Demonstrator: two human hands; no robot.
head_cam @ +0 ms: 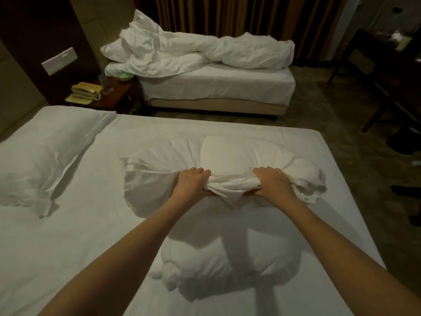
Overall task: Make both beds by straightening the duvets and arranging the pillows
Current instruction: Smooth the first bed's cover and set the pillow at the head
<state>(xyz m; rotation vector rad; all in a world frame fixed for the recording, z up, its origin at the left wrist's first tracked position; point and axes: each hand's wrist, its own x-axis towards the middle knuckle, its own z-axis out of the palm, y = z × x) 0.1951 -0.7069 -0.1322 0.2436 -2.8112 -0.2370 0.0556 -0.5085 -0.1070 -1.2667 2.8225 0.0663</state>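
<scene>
On the near bed's smooth white sheet [79, 247], left hand [193, 182] and right hand [272, 183] clench a crumpled white duvet [227, 156]; brown pleated curtains [227, 14] behind.

We are in a hotel twin room: two white beds, the near bed [68, 236] and the far bed [216, 87], stand with a nightstand [118, 92] between them holding a telephone [85, 92], a wall switch panel [59, 60] above and long curtains [227, 14] behind.

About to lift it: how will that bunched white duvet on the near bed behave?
Likely floppy: the duvet bunches where the left hand and right hand grip it. Probably light but bulky, given its puffy folds. It should sag between grips.
</scene>
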